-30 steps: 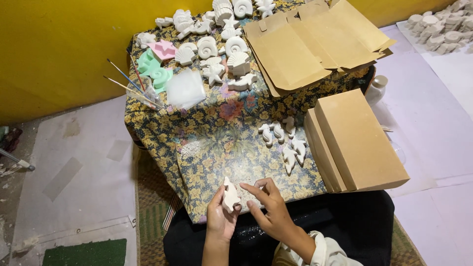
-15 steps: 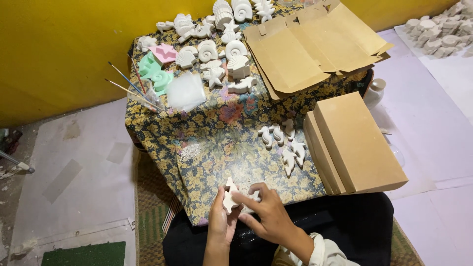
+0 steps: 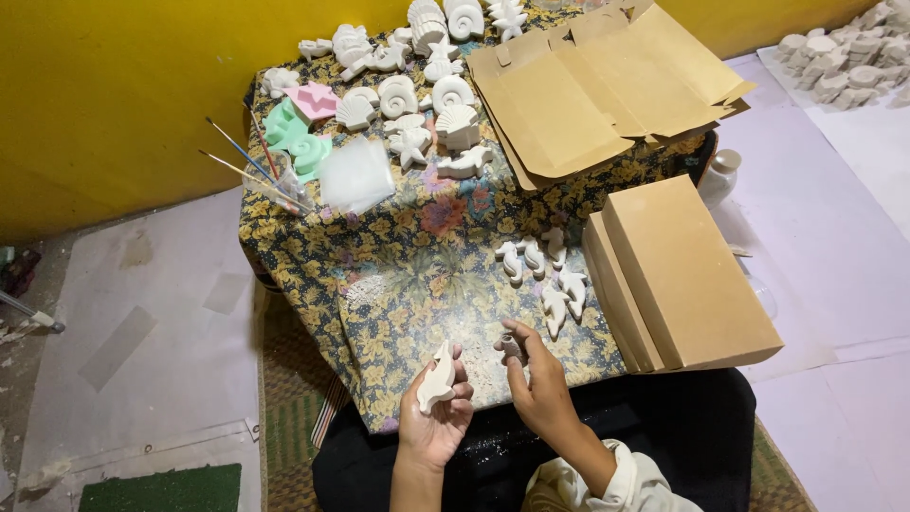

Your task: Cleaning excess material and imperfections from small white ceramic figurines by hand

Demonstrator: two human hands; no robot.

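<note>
From my feed, the hands have just come apart: half a second back both were bunched together over one white plaster figure at the near edge of the table point(image 3: 313, 284), and now the left hand point(image 3: 434, 417) carries that figure alone while the right has drawn off to the side of it

The white plaster figure point(image 3: 438, 375), a slim fish-like shape, stands upright in the left hand, the fingers point(image 3: 462, 391) clamped round its lower half, just off the near edge of the table

The right hand point(image 3: 542, 389) sits just beside the left, over the same near edge. Its fingertips are pinched together on a small dark piece point(image 3: 510, 347); I cannot tell what that piece is

I read the split as one bout of handling being over on this figure, with the right hand now busy with the small piece and not the casting, though that is only my judgement

Farther in on the table from the figure lies a cluster of similar white castings point(image 3: 542, 275), and beside those the stack of flat brown boxes point(image 3: 687, 275). At the far end, well apart from the figure, are white shell and star shapes point(image 3: 417, 104), green and pink moulds point(image 3: 299, 133), paintbrushes point(image 3: 248, 161) and unfolded cardboard point(image 3: 588, 90)
</note>
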